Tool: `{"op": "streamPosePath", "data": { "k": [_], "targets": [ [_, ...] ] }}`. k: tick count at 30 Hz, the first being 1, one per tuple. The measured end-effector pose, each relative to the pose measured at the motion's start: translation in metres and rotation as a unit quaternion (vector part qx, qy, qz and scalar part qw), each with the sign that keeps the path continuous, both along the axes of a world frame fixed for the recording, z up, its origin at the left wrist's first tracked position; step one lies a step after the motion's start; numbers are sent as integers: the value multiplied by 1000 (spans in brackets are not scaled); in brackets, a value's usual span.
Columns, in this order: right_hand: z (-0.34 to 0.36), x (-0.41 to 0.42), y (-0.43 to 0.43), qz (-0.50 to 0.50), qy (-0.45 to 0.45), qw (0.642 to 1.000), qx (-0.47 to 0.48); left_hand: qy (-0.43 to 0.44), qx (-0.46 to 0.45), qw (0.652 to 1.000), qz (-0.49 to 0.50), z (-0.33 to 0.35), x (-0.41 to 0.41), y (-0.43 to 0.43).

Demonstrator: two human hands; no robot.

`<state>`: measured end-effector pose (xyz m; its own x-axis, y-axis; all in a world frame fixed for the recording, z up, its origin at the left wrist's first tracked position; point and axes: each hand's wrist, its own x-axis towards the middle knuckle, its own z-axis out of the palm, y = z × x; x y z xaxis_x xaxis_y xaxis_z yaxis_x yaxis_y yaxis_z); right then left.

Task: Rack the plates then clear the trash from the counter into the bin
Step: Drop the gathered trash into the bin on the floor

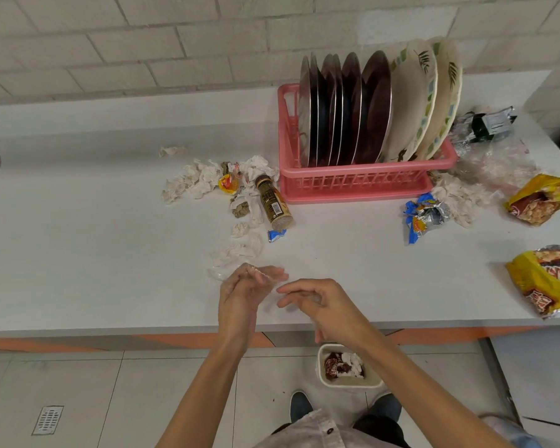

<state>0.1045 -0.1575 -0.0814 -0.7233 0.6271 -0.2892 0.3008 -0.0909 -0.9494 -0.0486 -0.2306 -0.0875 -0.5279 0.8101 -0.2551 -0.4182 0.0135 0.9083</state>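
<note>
Plates (369,105) are standing upright in the pink rack (353,181) at the back of the worktop (94,237); racking is appearing complete. Trash is lying on both sides of the rack: crumpled tissues (194,181), a fallen bottle (274,202) and yellow snack bags (543,198). The bin (321,367) is sitting on the floor below the front edge, already holding some waste.

The left hand (240,295) is hovering over the front edge, fingers nearly straight, with a clear plastic film (216,273) draping over them. The right hand (317,305) is hanging just beside it, fingers loosely curled; I cannot tell whether it is pinching the film.

Judgement: the film is looking feather-light, limp and clingy, so bunching it into the palm is advisable. The tissues should crush easily; the bottle is suiting a grasp round its body.
</note>
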Motion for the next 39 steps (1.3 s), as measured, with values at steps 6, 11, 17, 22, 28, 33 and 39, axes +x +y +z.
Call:
{"op": "streamPosePath", "data": {
  "k": [6, 11, 17, 22, 28, 33, 39],
  "targets": [
    [1, 6, 4, -40, 20, 999, -4, -98, 22, 995, 24, 9, -1, 0],
    [-3, 10, 2, -67, 14, 998, -3, -110, -15, 994, -5, 15, -1, 4],
    [-2, 13, -1, -69, 12, 997, -18, -136, -70, 988, 33, 20, 3, 8],
    [5, 10, -8, -24, 15, 999, -36, -56, -84, 995, 27, 19, 6, 7],
    [11, 0, -25, 58, 17, 998, -20, -59, -94, 994, 20, 21, 8, 8],
    [14, -5, -31, 82, 31, 996, -12, -110, -84, 988, 73, 17, 18, 8],
    [10, 0, -29, 40, 13, 998, 40, -259, -54, 962, 71, 16, 22, 10]
  ]
}}
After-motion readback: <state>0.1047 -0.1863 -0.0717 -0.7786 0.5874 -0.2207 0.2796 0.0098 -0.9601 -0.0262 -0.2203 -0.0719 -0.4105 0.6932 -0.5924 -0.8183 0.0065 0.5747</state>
